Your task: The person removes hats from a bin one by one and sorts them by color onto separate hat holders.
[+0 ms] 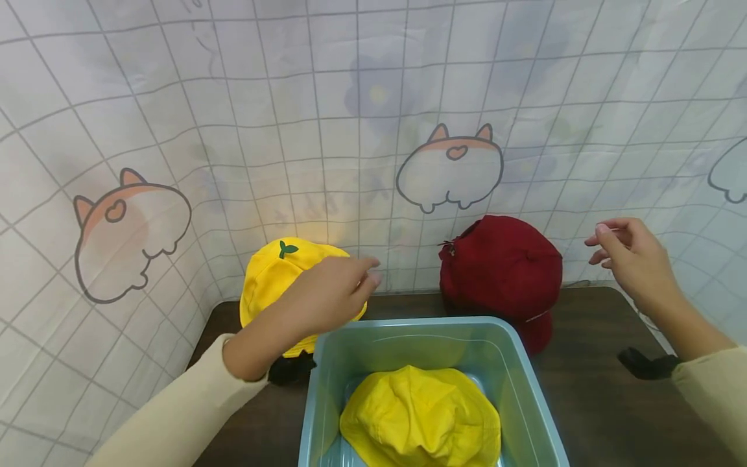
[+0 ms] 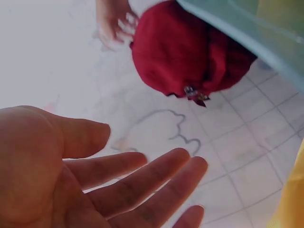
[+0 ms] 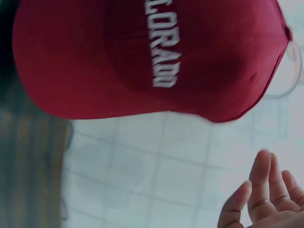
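Observation:
My left hand (image 1: 332, 292) is above a yellow bucket hat (image 1: 262, 285) with a green sprout on it, covering part of the hat in the head view. Its fingers are loosely extended and empty in the left wrist view. To the right of a dark red baseball cap (image 1: 502, 266), my right hand (image 1: 636, 259) hangs in the air, apart from the cap, with relaxed fingers holding nothing. White lettering (image 3: 164, 52) runs across the cap's front in the right wrist view. Another yellow hat (image 1: 420, 415), creased on top, lies inside a light blue plastic bin (image 1: 408, 322).
The bin stands at the front middle of a dark brown table (image 1: 607, 402). Behind the table hangs a white gridded sheet (image 1: 373, 188) with cartoon animal prints. The red cap is close behind the bin's right rear corner, the sprout hat beside its left rear corner.

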### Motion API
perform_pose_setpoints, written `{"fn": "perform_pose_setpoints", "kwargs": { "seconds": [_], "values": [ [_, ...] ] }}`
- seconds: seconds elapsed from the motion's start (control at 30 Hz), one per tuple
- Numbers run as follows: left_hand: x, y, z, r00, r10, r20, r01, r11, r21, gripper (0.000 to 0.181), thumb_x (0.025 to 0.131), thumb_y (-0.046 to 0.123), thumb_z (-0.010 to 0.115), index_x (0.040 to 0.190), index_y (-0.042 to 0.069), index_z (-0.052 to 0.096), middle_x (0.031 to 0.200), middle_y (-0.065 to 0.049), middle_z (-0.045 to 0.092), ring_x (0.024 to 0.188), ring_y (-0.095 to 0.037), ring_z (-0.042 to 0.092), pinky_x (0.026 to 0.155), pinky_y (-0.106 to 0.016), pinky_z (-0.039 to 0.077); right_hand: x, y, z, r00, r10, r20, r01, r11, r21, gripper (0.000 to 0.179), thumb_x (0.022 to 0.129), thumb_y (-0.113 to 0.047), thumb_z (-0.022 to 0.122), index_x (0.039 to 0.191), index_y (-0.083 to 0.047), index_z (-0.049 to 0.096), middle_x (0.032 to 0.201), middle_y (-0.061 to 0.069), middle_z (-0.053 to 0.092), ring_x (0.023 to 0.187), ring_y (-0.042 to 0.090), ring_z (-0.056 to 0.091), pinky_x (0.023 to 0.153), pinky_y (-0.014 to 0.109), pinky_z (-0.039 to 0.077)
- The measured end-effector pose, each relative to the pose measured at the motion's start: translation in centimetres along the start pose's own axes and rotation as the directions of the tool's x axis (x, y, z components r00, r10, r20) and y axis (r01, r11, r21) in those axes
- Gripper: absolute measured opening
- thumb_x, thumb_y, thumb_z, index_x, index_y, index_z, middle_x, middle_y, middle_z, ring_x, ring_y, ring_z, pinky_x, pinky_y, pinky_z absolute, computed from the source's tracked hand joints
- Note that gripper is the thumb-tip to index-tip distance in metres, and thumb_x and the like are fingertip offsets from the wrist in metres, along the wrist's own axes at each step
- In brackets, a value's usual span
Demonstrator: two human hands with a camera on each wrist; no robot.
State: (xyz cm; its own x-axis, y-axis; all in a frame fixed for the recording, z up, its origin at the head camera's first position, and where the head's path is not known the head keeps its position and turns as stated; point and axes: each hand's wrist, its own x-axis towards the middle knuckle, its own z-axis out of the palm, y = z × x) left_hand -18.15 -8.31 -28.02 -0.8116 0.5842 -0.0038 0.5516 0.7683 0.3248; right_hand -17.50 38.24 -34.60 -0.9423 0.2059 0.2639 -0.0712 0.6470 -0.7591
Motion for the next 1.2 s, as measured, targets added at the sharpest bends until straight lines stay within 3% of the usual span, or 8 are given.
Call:
{"fn": "perform_pose_setpoints", "kwargs": {
  "seconds": [0.1, 0.23, 0.4, 0.67, 0.8, 0.9, 1.03, 1.2],
  "values": [
    [3.2, -0.2, 0.0, 1.0, -0.026, 0.017, 0.027, 0.999, -0.045, 0.048, 0.109, 0.033, 0.047, 0.152, 0.012, 0.047, 0.097, -0.003, 0.074, 0.082, -0.017, 0.066, 0.085, -0.037, 0.059, -0.2, 1.9, -0.4, 0.997, 0.058, 0.051, -0.064, 0.99, 0.124, 0.015, 0.109, -0.037, 0.045, 0.121, -0.028, 0.047, 0.094, -0.031, 0.063, 0.075, 0.002, 0.065, 0.068, 0.012, 0.052],
    [7.1, -0.6, 1.1, 0.998, -0.038, 0.051, 0.044, 0.993, -0.113, 0.045, 0.11, 0.033, 0.047, 0.15, 0.013, 0.047, 0.128, -0.009, 0.07, 0.107, -0.022, 0.068, 0.098, -0.041, 0.057, -0.8, 4.9, -0.3, 0.989, 0.102, 0.106, -0.122, 0.971, 0.206, 0.009, 0.109, -0.035, 0.046, 0.117, -0.03, 0.047, 0.093, -0.03, 0.067, 0.074, 0.002, 0.066, 0.066, 0.014, 0.053],
    [10.7, -1.1, 3.1, 0.997, -0.014, 0.078, 0.031, 0.975, -0.222, 0.031, 0.11, 0.031, 0.047, 0.132, 0.013, 0.056, 0.117, -0.007, 0.07, 0.099, -0.022, 0.066, 0.088, -0.037, 0.057, -1.7, 8.4, 1.0, 0.958, 0.153, 0.243, -0.213, 0.946, 0.244, 0.015, 0.11, -0.038, 0.042, 0.115, -0.03, 0.054, 0.096, -0.03, 0.067, 0.077, 0.005, 0.069, 0.069, 0.015, 0.054],
    [14.5, 0.4, 5.4, 0.996, 0.015, 0.091, 0.02, 0.929, -0.368, 0.033, 0.108, 0.025, 0.048, 0.138, 0.014, 0.056, 0.116, -0.005, 0.069, 0.088, -0.015, 0.067, 0.078, -0.028, 0.056, -3.7, 11.3, 4.6, 0.871, 0.284, 0.4, -0.406, 0.875, 0.263, 0.05, 0.108, -0.052, 0.038, 0.134, -0.012, 0.051, 0.106, -0.024, 0.066, 0.084, 0.015, 0.065, 0.077, 0.026, 0.057],
    [15.8, 1.5, 6.3, 0.997, 0.013, 0.07, 0.012, 0.94, -0.341, 0.039, 0.108, 0.023, 0.049, 0.146, 0.017, 0.054, 0.121, -0.006, 0.069, 0.09, -0.017, 0.066, 0.078, -0.031, 0.056, -4.6, 12.0, 6.2, 0.81, 0.336, 0.481, -0.501, 0.823, 0.269, 0.063, 0.106, -0.058, 0.039, 0.144, -0.007, 0.046, 0.115, -0.015, 0.066, 0.087, 0.016, 0.062, 0.079, 0.032, 0.057],
    [16.4, 2.2, 6.8, 0.998, 0.018, 0.066, 0.003, 0.953, -0.302, 0.042, 0.108, 0.022, 0.048, 0.15, 0.018, 0.052, 0.135, -0.007, 0.065, 0.111, -0.022, 0.064, 0.094, -0.038, 0.055, -5.1, 12.3, 7.1, 0.765, 0.36, 0.535, -0.554, 0.791, 0.26, 0.067, 0.105, -0.058, 0.041, 0.146, -0.005, 0.042, 0.124, -0.004, 0.063, 0.087, 0.016, 0.061, 0.076, 0.033, 0.057],
    [17.0, 2.7, 7.6, 0.997, 0.015, 0.074, 0.005, 0.965, -0.263, 0.042, 0.109, 0.022, 0.048, 0.15, 0.019, 0.053, 0.149, -0.004, 0.057, 0.135, -0.022, 0.053, 0.113, -0.041, 0.045, -5.5, 12.5, 8.0, 0.699, 0.382, 0.605, -0.629, 0.731, 0.266, 0.054, 0.108, -0.049, 0.043, 0.141, -0.006, 0.045, 0.13, 0.001, 0.06, 0.086, 0.014, 0.06, 0.073, 0.031, 0.057],
    [17.2, 2.8, 8.3, 0.999, 0.007, 0.052, 0.009, 0.958, -0.286, 0.035, 0.109, 0.023, 0.049, 0.143, 0.019, 0.056, 0.138, -0.005, 0.063, 0.122, -0.021, 0.058, 0.104, -0.038, 0.051, -5.8, 12.7, 8.5, 0.639, 0.391, 0.663, -0.716, 0.618, 0.326, 0.023, 0.11, -0.035, 0.047, 0.123, -0.019, 0.057, 0.109, -0.004, 0.064, 0.088, 0.012, 0.061, 0.075, 0.028, 0.058]
  ]
}}
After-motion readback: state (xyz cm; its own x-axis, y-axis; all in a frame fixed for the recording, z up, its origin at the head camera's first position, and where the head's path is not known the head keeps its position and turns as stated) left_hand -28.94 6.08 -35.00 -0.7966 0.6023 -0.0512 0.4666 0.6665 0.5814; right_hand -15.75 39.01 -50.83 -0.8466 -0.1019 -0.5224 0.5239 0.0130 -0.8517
